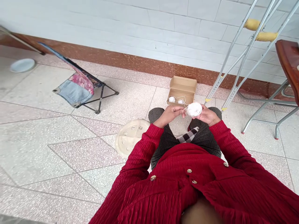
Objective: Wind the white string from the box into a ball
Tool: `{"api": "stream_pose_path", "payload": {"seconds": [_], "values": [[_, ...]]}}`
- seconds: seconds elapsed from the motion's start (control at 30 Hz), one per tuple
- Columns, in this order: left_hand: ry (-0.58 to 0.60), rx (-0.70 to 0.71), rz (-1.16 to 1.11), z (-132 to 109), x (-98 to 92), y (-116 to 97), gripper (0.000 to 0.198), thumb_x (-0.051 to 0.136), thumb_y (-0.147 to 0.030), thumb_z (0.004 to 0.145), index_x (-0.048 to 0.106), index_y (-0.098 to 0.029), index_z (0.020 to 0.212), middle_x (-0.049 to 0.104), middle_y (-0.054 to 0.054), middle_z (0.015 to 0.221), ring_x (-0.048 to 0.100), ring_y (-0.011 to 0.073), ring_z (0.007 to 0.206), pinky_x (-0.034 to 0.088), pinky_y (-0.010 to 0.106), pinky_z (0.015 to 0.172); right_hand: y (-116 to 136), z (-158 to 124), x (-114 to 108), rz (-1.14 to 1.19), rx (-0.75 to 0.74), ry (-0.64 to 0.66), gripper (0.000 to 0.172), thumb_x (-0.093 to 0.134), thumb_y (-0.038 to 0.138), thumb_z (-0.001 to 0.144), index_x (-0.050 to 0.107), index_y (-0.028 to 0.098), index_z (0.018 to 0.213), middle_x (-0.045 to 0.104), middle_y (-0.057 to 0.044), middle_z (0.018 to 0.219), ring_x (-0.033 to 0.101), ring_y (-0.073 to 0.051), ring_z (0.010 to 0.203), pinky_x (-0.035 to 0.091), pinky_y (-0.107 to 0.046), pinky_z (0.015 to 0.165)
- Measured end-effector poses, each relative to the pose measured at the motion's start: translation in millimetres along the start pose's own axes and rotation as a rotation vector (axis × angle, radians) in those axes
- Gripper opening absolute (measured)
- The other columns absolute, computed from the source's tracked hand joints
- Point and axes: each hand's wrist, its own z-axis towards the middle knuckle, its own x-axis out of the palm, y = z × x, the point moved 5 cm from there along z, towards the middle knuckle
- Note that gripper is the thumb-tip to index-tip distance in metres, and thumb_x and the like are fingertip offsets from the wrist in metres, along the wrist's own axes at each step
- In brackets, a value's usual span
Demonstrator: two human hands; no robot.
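Note:
A ball of white yarn [194, 109] is held above my knees, with my right hand [208, 115] closed round its right side. My left hand [173, 114] is just left of the ball, its thumb and fingers pinched on the yarn strand [186, 108] that runs to it. Beyond my hands an open cardboard box [182, 83] stands on the floor against the wall. Inside it lie two small balls of white yarn [172, 99], and a loose strand loops up from them toward my hands.
A folding stool [77, 90] with a cloth seat stands to the left. Metal crutches [243, 59] with yellow grips lean on the wall at right, beside a brown chair [289, 62]. A round beige lid-like disc [130, 137] lies by my left leg. A pale round dish [22, 65] is far left.

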Motion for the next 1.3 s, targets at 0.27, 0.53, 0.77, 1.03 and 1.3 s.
{"api": "stream_pose_path", "payload": {"seconds": [0.27,0.53,0.77,1.03,1.3], "values": [[0.059,-0.057,-0.018,-7,13.3,7,0.042,0.059,-0.046,0.097,0.07,-0.016,0.07,0.072,0.004,0.071,0.066,0.0158,0.075,0.049,0.029,0.085,36,11,-9,-0.071,-0.225,-0.367,0.045,0.085,0.048,0.073,0.064,0.027,0.107,0.076,-0.001,0.1,0.072,-0.018,0.087,0.062,-0.031,0.081],[0.115,-0.083,0.171,-8,13.2,-9,0.04,0.057,-0.038,0.096,0.068,-0.016,0.065,0.07,0.002,0.069,0.061,0.0139,0.069,0.045,0.027,0.074,30,23,-34,-0.978,-0.257,-0.62,0.045,0.088,0.034,0.061,0.061,0.023,0.096,0.07,0.001,0.087,0.061,-0.016,0.073,0.052,-0.033,0.073],[-0.071,-0.004,0.278,2,-17.8,-15,0.034,0.06,-0.036,0.093,0.069,-0.016,0.066,0.067,0.0,0.069,0.059,0.0147,0.07,0.045,0.027,0.075,-20,7,-3,-0.425,0.184,-0.043,0.046,0.091,0.033,0.062,0.069,0.021,0.102,0.072,0.0,0.091,0.067,-0.016,0.082,0.055,-0.029,0.074],[-0.03,-0.049,0.072,0,11.9,14,0.044,0.059,-0.049,0.093,0.069,-0.016,0.066,0.073,0.005,0.075,0.066,0.017,0.077,0.049,0.03,0.085,12,8,9,-0.159,-0.043,-0.163,0.063,0.094,0.042,0.058,0.066,0.025,0.112,0.074,-0.005,0.112,0.071,-0.024,0.1,0.061,-0.039,0.086],[0.096,-0.076,0.194,-13,20.0,2,0.04,0.057,-0.041,0.095,0.068,-0.016,0.066,0.069,0.002,0.069,0.06,0.0143,0.069,0.044,0.027,0.073,40,30,-13,-0.581,-0.356,-0.553,0.054,0.087,0.049,0.064,0.057,0.026,0.103,0.07,-0.004,0.107,0.067,-0.021,0.097,0.056,-0.036,0.088]]}}
